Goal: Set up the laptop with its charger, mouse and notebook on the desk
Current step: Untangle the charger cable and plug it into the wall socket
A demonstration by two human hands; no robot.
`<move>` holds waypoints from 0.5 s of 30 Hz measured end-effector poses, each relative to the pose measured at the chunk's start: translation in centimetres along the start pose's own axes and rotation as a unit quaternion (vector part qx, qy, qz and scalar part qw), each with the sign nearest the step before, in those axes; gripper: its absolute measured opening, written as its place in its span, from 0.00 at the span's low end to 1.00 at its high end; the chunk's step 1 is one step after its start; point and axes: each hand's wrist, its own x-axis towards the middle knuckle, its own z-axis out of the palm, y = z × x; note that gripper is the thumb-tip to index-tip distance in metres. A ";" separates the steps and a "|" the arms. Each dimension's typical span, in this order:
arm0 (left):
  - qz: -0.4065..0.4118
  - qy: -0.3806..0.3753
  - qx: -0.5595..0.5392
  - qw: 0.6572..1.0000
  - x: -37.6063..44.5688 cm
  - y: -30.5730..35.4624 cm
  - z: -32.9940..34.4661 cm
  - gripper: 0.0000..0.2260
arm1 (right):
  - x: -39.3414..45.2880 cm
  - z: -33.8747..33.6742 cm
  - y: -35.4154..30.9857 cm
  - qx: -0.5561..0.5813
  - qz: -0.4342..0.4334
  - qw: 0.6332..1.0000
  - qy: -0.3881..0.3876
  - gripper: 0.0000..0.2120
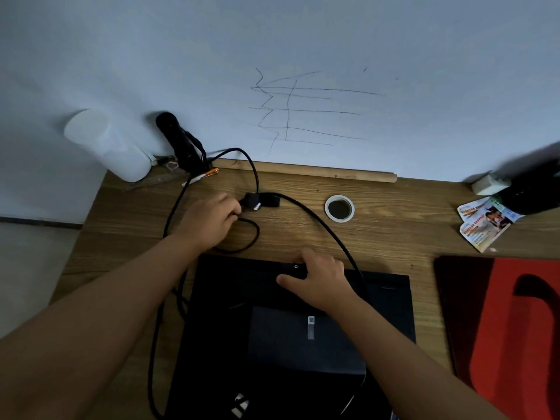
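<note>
Laptop (303,298): black, lid closed, flat on the wooden tabletop (378,237), nearest the viewer; surface matte, a small pale sticker near its middle, a darker rectangular panel across the near half.
Charger cable (327,228): black, thick, looping behind the laptop; one run arcs from a bundled black strap or brick (263,200) behind the laptop, across the laptop's right half; another run drops down past the laptop's left edge.
Left hand (212,219): behind the laptop's left corner, fingers curled shut around the cable just beside the black bundle.
Right hand (318,277): resting on the laptop's far edge, fingers spread and pressed flat, thumb pointing left; not gripping anything.
Mouse pad (509,328): red with a dark curved shape, right of the laptop, partly cut off by the frame.
Tape roll (339,208): white ring, behind the laptop toward the right.
Printed cards (485,222): colourful, behind the mouse pad.
Wooden rod (303,171): along the wall, well behind the laptop.
Wall (303,40): pale, with dark scribbled lines.
Black cylinder and white container (178,140): leaning on the wall, behind and left of the laptop; details blurred.
</note>
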 end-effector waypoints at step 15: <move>0.105 -0.273 -0.007 0.956 -12.9 11.2 -0.9 0.47 | -9.4 -2.7 4.2 0.025 -0.136 0.990 0.002 0.24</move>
